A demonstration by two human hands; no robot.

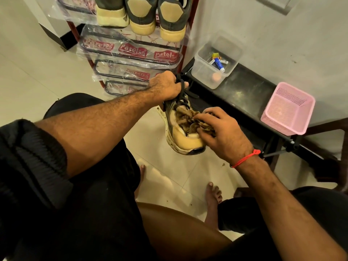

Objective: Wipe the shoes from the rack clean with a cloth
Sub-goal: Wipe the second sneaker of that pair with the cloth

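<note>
I see the shoe (185,136) held in the air above the floor, beside the rack (131,59). My left hand (165,85) has its grip clamped around the laces; my right hand (220,130) pinches the cloth (190,119) against the shoe's opening.

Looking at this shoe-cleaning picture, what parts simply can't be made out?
Head view only:
- The held shoe: its far side is behind the cloth and the right hand; its toe is behind the left hand.
- Shoes on the rack: fronts cut off by the top edge.
- Tubes in the clear box: labels too small.
- Wall plate: cropped.
</note>
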